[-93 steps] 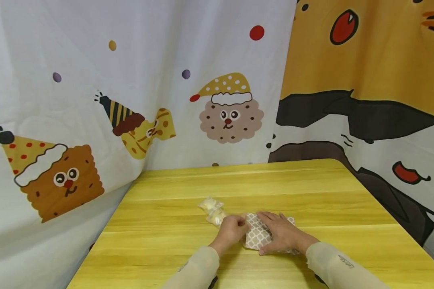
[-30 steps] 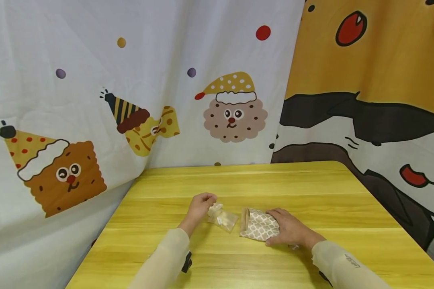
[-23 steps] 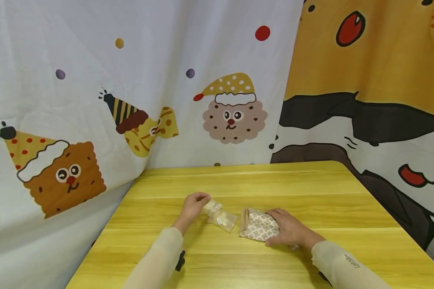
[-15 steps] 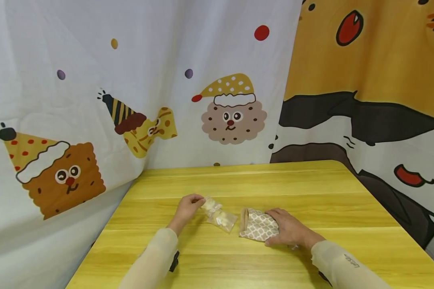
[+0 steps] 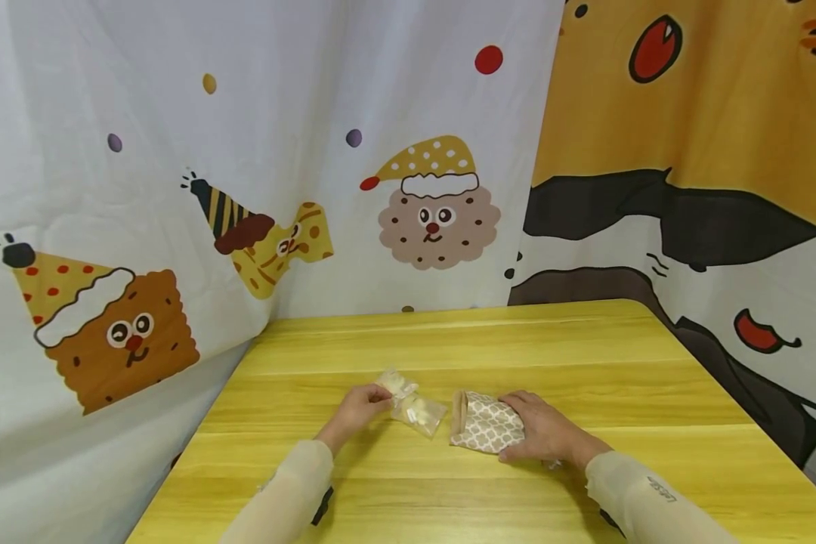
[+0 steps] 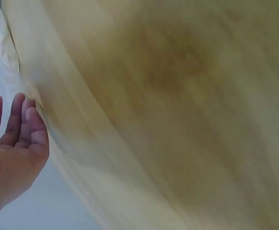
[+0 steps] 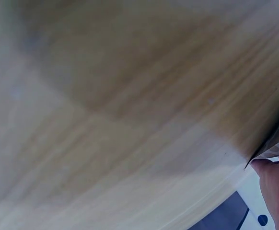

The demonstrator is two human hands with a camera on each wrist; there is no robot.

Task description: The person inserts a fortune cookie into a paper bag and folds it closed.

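In the head view my right hand (image 5: 547,431) holds a small fabric pouch (image 5: 493,425) with a tan and white lattice pattern, fingers over its far side and thumb along the near edge. The pouch lies on its side, its tan-lined mouth facing left. Left of that mouth lies a clear plastic packet (image 5: 421,414), narrowed at the middle, with pale yellowish pieces inside. My left hand (image 5: 357,414) is at the packet's left edge, fingertips close to it. Its fingers (image 6: 17,117) look loosely bent in the left wrist view, where no packet clearly shows between them.
Everything lies on a yellow wood-grain table (image 5: 517,347). Behind it and along the left hangs a white curtain (image 5: 299,113) with cartoon biscuits. An orange, black and white printed cloth (image 5: 619,136) hangs at the right.
My left hand has left the pouch's edge, reached the packet's far end, then come slightly nearer along its left side. The pouch's mouth now gapes; my right hand stays on it.
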